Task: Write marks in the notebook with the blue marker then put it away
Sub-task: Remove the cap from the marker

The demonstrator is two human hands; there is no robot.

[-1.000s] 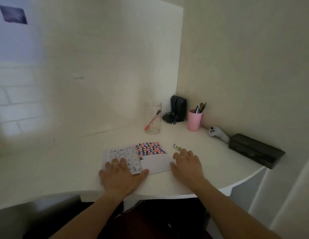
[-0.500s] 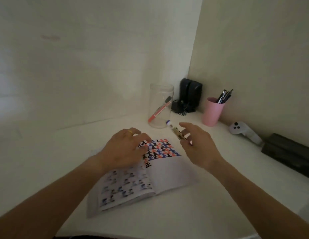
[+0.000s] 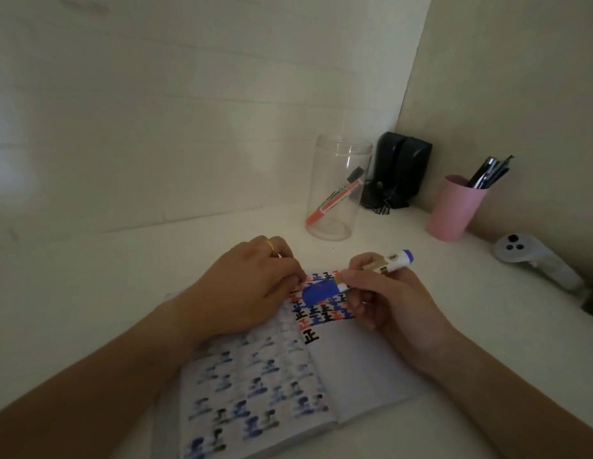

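Jar [image 3: 342, 150] holds an orange marker [image 3: 334, 198]; cup [image 3: 452, 212] holds pens [image 3: 489, 173]; my right hand [image 3: 394, 306] clamps the blue marker [image 3: 392, 261], now swung across the notebook [image 3: 358, 376]; whether my left hand [image 3: 245, 293] pinches its cap [image 3: 321, 292], I cannot tell.

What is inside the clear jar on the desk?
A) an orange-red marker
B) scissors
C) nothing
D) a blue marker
A: an orange-red marker with a dark cap leans inside the clear jar, while the blue marker is held in the right hand.

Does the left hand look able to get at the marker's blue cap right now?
Likely yes: the left hand sits right beside the blue cap, nothing between them, and the right hand grips only the marker's barrel, leaving the cap bare.
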